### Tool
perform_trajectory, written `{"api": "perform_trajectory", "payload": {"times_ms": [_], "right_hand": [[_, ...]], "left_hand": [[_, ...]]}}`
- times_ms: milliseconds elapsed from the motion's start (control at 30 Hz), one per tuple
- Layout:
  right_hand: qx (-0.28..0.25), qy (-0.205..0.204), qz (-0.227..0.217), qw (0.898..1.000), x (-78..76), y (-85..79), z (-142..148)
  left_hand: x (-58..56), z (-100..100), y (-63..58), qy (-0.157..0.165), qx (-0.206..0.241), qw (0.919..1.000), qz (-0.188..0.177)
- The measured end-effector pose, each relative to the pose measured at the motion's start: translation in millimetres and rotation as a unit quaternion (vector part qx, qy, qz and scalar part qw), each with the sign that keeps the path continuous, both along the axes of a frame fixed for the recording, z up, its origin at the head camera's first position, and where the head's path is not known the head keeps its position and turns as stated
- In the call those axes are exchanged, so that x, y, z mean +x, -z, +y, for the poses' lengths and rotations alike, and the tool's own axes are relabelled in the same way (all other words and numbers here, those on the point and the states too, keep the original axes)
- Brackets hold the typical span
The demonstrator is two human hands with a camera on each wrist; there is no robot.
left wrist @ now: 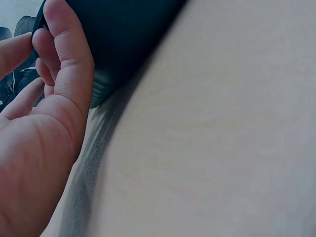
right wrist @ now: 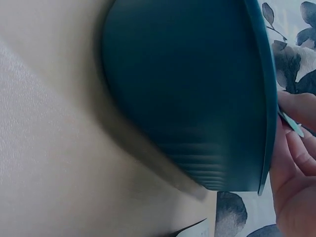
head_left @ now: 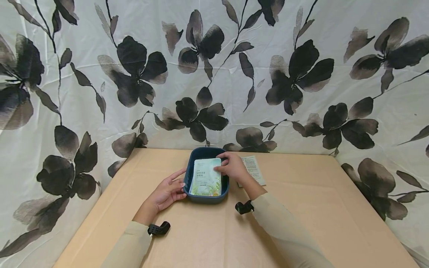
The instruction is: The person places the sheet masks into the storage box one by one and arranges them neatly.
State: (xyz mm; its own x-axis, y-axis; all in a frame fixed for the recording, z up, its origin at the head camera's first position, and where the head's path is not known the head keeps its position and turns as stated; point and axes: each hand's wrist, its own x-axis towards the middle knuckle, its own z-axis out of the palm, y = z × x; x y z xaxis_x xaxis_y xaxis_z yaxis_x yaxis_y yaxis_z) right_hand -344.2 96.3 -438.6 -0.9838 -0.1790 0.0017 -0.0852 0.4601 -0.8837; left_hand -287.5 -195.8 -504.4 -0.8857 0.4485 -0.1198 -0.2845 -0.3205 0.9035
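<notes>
A dark blue plastic bin [head_left: 206, 200] stands near the far edge of the table. Inside it is a pale green printed packet [head_left: 204, 178] with leaves and flowers along its lower part. My right hand [head_left: 234, 166] reaches over the bin's right rim and pinches the packet's right edge between thumb and fingers. In the right wrist view, the packet's thin edge [right wrist: 292, 123] shows between the fingers. At the bin's left side is my left hand [head_left: 169, 191], its fingers loosely extended, with fingertips touching the rim. Close up, the left thumb [left wrist: 69, 44] overlaps the bin's wall [left wrist: 123, 39].
A second packet [head_left: 253, 169], white with dense small print, lies on the table to the right of the bin, partly behind the right wrist. The tan table [head_left: 301, 193] backs onto a white floral cloth [head_left: 248, 74]. Black cameras sit on both wrists.
</notes>
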Motion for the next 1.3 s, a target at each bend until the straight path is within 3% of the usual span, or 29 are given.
{"api": "perform_trajectory", "payload": {"times_ms": [433,867,1300], "right_hand": [[0.074,0.014,0.032,0.997,5.3,-4.7,-0.4],[0.080,0.025,0.032,0.996,6.0,-5.1,1.4],[0.045,0.021,0.028,0.998,8.4,-9.1,12.8]], "left_hand": [[-0.6,-1.2,3.3,0.009,0.005,0.9998,0.017],[-0.6,-0.4,3.2,0.011,0.009,0.9998,0.017],[-1.3,2.2,0.5,0.002,0.004,1.0000,0.008]]}}
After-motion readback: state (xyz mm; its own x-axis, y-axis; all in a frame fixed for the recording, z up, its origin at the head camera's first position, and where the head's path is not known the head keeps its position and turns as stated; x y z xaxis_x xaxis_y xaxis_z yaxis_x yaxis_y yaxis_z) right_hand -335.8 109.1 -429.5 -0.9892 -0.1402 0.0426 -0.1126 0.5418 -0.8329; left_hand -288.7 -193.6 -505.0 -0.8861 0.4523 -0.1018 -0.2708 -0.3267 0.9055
